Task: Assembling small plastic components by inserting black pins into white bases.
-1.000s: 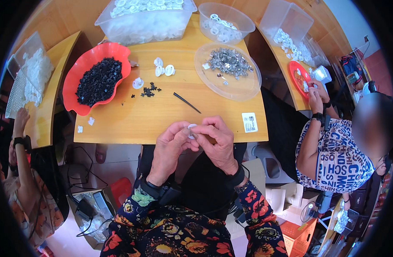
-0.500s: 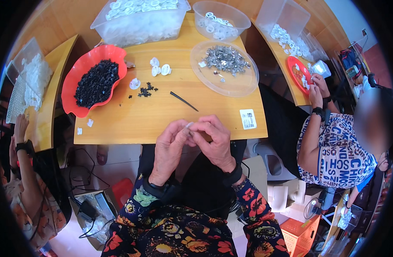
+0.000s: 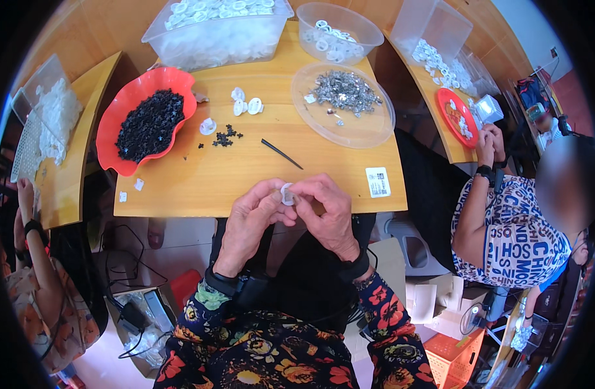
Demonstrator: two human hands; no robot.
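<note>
At the near edge of the wooden table, my left hand (image 3: 251, 214) and my right hand (image 3: 327, 211) meet around a small round white plastic part (image 3: 287, 194). Fingertips of both hands pinch it from either side. Just beyond them lies a thin black stick (image 3: 281, 154). Farther off are a few loose white plastic parts (image 3: 254, 106) and a small heap of black cross-shaped pieces (image 3: 227, 136). A red scalloped bowl (image 3: 178, 123) of such black pieces stands at the left. On the right, a clear round lid (image 3: 304, 123) carries a pile of small metal pieces (image 3: 347, 91).
A large clear bin (image 3: 213, 57) and a clear round tub (image 3: 362, 47), both with white parts, stand at the back. A white label (image 3: 377, 182) is on the table's right. Co-workers sit at side tables left and right. An orange crate (image 3: 450, 356) stands on the floor.
The white part has turned between my fingers, and its round face now shows. My left hand has shifted slightly left. The co-worker's hands at the right have moved a little nearer.
</note>
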